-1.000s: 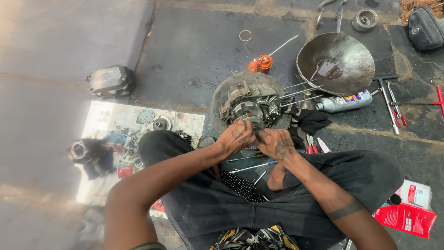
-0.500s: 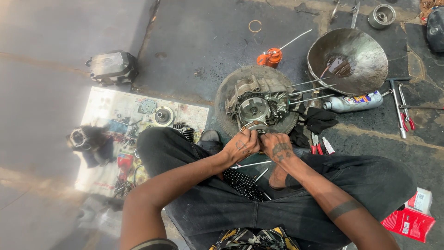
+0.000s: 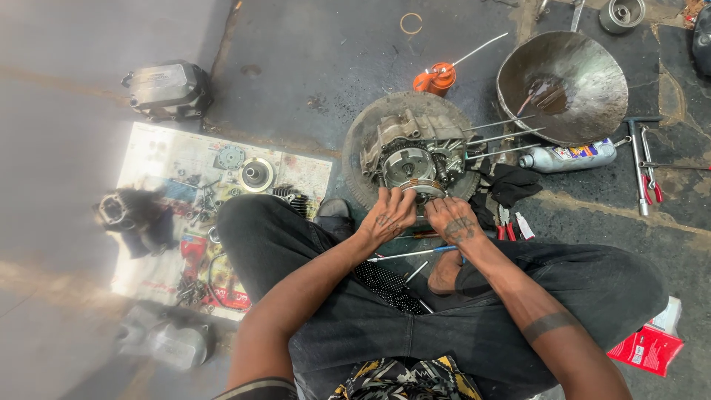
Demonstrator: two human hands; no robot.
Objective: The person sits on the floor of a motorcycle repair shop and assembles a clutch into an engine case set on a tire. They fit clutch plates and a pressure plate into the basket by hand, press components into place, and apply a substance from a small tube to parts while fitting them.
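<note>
the engine (image 3: 415,152) sits on a round tyre-like pad (image 3: 363,141) on the floor (image 3: 311,59), right in front of the seated person's knees. both hands meet at its near edge. the left hand (image 3: 389,215) lies with its fingers bent over a ribbed round part (image 3: 422,187) at the near side of the engine, touching it; the right hand (image 3: 453,218) presses against the same part from the other side, fingers curled narrow. whether either hand truly grips the part or only rests on it i cannot tell, since the fingertips are hidden.

long studs (image 3: 503,137) stick out of the engine toward a metal bowl (image 3: 585,67), which holds a dark puddle. an orange oil can (image 3: 433,78) stands just beyond the engine, and a grey bottle (image 3: 566,157) lies beside the studs, under the bowl's rim. black rags (image 3: 511,185) lie beside the engine near the right hand, with red-handled pliers (image 3: 505,222) next to them. a thin rod with a blue handle (image 3: 415,254) lies across the lap, just behind the hands.

well away from the engine, past the left knee, a printed sheet (image 3: 170,159) carries small parts, a round gear piece (image 3: 258,174) among them. a grey cover (image 3: 167,89) sits beyond that sheet.
</note>
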